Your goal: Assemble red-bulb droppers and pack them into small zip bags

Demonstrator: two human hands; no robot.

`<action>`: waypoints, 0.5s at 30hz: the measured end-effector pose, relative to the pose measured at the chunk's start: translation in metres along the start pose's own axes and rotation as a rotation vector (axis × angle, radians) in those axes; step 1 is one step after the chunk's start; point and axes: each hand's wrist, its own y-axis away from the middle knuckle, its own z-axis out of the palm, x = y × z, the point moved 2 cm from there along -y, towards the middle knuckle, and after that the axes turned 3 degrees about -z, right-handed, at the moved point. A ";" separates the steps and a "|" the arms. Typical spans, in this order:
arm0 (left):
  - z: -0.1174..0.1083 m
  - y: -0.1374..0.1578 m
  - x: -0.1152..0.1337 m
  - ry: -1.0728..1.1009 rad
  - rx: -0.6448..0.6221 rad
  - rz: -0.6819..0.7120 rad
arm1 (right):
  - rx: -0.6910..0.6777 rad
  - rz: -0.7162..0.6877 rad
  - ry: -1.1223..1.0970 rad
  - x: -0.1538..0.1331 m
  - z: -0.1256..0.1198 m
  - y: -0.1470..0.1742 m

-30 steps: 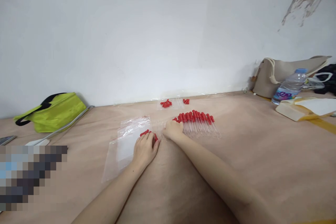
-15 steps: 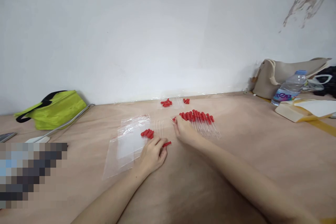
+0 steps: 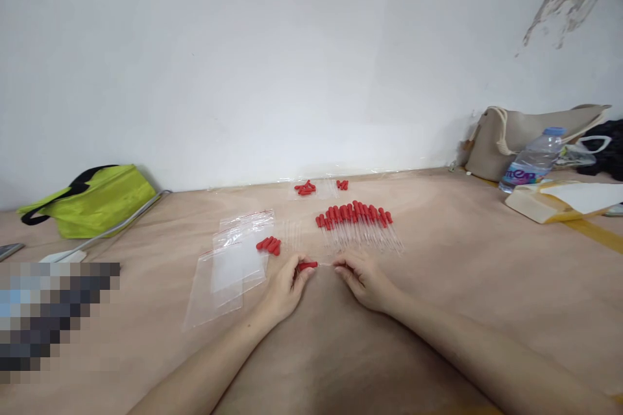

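Between thumb and fingers, my left hand [image 3: 288,285] pinches a red rubber dropper bulb [image 3: 307,266], its end pointing right. My right hand [image 3: 363,279] is closed on a thin clear dropper tube [image 3: 325,264] that reaches left towards the bulb; whether the two touch is too fine to tell. Beyond the right hand lies a row of several droppers [image 3: 357,220], red bulbs away from me. Several loose red bulbs [image 3: 268,245] lie past my left hand, beside several bare clear tubes [image 3: 293,233].
Clear zip bags [image 3: 214,295] overlap on the left. Near the wall lie more red bulbs [image 3: 305,188] and clear tubes [image 3: 327,188]. A lime-green pouch [image 3: 104,201] stands far left; a water bottle [image 3: 530,162], beige bag [image 3: 491,142] and opened envelope [image 3: 535,201] are at right.
My right hand has left the dropper row and come nearer to me, now with a clear tube in it. My left hand still holds the red bulb, turned slightly.
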 end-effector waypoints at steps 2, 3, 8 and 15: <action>0.002 0.001 -0.001 0.052 -0.033 -0.002 | -0.010 -0.005 0.002 0.000 0.001 0.000; 0.003 0.002 -0.001 0.066 -0.044 0.001 | -0.007 -0.001 0.005 0.001 0.001 0.001; 0.007 0.003 -0.004 0.076 -0.078 0.018 | 0.007 0.015 0.026 0.004 0.001 0.002; 0.005 0.003 0.000 0.097 -0.103 -0.045 | 0.006 -0.018 0.038 0.001 0.001 0.001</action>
